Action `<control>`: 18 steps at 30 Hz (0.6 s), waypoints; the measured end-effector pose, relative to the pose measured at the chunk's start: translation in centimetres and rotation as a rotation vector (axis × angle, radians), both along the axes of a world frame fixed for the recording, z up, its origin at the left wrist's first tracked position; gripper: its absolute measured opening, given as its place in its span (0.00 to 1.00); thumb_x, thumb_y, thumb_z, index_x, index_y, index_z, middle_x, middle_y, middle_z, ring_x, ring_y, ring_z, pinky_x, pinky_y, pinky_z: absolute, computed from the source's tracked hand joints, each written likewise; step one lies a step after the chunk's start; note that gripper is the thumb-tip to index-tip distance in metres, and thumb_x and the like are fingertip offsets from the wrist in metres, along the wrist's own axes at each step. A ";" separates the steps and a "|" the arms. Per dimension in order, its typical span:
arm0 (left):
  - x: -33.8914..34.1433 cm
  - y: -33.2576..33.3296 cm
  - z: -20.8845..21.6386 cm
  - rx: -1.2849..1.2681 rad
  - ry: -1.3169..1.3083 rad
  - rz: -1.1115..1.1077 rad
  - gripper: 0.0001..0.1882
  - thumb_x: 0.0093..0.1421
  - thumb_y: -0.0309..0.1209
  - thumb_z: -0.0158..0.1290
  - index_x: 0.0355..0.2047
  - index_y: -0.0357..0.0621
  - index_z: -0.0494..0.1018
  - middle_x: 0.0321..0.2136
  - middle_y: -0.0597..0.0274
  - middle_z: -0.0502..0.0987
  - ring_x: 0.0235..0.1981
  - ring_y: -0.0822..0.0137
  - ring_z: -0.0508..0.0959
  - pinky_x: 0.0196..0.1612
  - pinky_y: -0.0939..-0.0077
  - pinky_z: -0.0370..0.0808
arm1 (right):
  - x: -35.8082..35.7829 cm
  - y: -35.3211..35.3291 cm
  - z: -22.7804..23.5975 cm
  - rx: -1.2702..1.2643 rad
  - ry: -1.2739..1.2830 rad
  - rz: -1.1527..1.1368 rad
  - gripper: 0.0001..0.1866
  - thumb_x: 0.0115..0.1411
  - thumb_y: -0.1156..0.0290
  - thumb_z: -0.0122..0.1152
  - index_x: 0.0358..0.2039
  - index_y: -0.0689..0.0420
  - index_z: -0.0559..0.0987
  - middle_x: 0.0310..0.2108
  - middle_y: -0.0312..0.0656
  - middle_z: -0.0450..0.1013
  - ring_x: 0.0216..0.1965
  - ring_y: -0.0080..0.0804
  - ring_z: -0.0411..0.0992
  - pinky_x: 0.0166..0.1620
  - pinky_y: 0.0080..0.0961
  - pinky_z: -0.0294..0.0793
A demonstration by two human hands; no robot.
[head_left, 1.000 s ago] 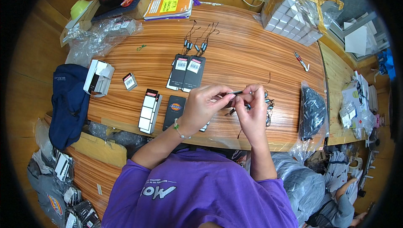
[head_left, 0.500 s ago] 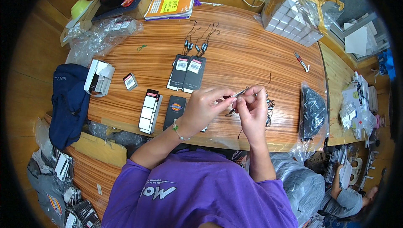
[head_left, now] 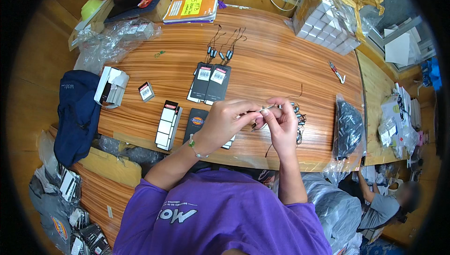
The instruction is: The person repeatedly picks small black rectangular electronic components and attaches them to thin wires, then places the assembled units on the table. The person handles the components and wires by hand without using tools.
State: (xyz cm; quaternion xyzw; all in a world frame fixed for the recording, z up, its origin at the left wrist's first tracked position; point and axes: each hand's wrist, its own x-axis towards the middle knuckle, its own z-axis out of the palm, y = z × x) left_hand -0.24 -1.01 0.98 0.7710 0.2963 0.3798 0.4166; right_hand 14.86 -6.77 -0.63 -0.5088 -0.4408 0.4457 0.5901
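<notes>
My left hand (head_left: 227, 118) and my right hand (head_left: 282, 122) meet over the table's near middle, fingertips pinched together. Between them is a thin pale strip (head_left: 266, 108), seen nearly edge-on, with dark cord by the fingers; its full shape is hidden. Beside and behind my right hand lies a bunch of black cords with small dark toggles (head_left: 300, 122). Partly under my left wrist sits a stack of black hang tags (head_left: 194, 120). Beyond it lie stickered black hang tags (head_left: 218, 81) in overlapping piles, their looped cords (head_left: 229, 51) stretching away from me.
To the left stand a pack of white labels (head_left: 165, 126), a small labelled stack (head_left: 146, 91) and an open white box (head_left: 111, 87). A red-handled cutter (head_left: 335, 70) and a bagged black bundle (head_left: 348, 128) lie right. A wrapped block of white boxes (head_left: 323, 25) stands far right.
My fingers have shifted slightly around the thin strip, and my right index finger has lifted a little. At the lower right, another person has moved their head and arm.
</notes>
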 end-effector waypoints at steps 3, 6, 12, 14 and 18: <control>-0.2 -0.2 -0.1 -0.119 -0.092 0.007 0.08 0.50 0.23 0.57 0.33 0.35 0.77 0.27 0.57 0.78 0.26 0.73 0.78 0.28 0.83 0.75 | -0.1 0.0 0.2 0.057 -0.388 -0.143 0.06 0.54 0.77 0.59 0.31 0.63 0.74 0.23 0.37 0.70 0.24 0.18 0.66 0.29 0.14 0.67; -0.4 -0.3 0.1 -0.198 -0.101 0.007 0.08 0.50 0.22 0.57 0.33 0.35 0.77 0.27 0.58 0.78 0.27 0.73 0.78 0.28 0.83 0.75 | 0.8 0.4 0.2 0.291 -0.797 -0.217 0.05 0.52 0.76 0.61 0.29 0.62 0.75 0.24 0.36 0.69 0.26 0.17 0.65 0.30 0.14 0.66; -0.3 0.5 -0.4 0.439 0.022 0.036 0.06 0.47 0.25 0.58 0.27 0.38 0.76 0.26 0.59 0.78 0.27 0.65 0.78 0.29 0.79 0.75 | 1.0 0.3 0.5 -0.086 0.119 0.078 0.02 0.53 0.78 0.58 0.27 0.61 0.76 0.30 0.32 0.67 0.30 0.17 0.64 0.33 0.14 0.64; -0.2 0.5 -0.3 0.588 0.066 0.043 0.05 0.45 0.25 0.57 0.25 0.40 0.76 0.26 0.60 0.77 0.27 0.63 0.78 0.28 0.77 0.75 | 1.7 0.4 0.2 -0.087 0.121 0.152 0.01 0.54 0.77 0.57 0.28 0.61 0.75 0.30 0.33 0.67 0.31 0.17 0.64 0.35 0.14 0.64; 0.0 0.5 0.0 0.656 0.106 -0.025 0.06 0.44 0.26 0.57 0.26 0.42 0.76 0.25 0.61 0.78 0.27 0.65 0.78 0.28 0.77 0.75 | 2.8 0.8 -0.8 -0.086 0.376 0.073 0.02 0.55 0.77 0.54 0.29 0.60 0.74 0.30 0.34 0.67 0.32 0.19 0.65 0.37 0.16 0.64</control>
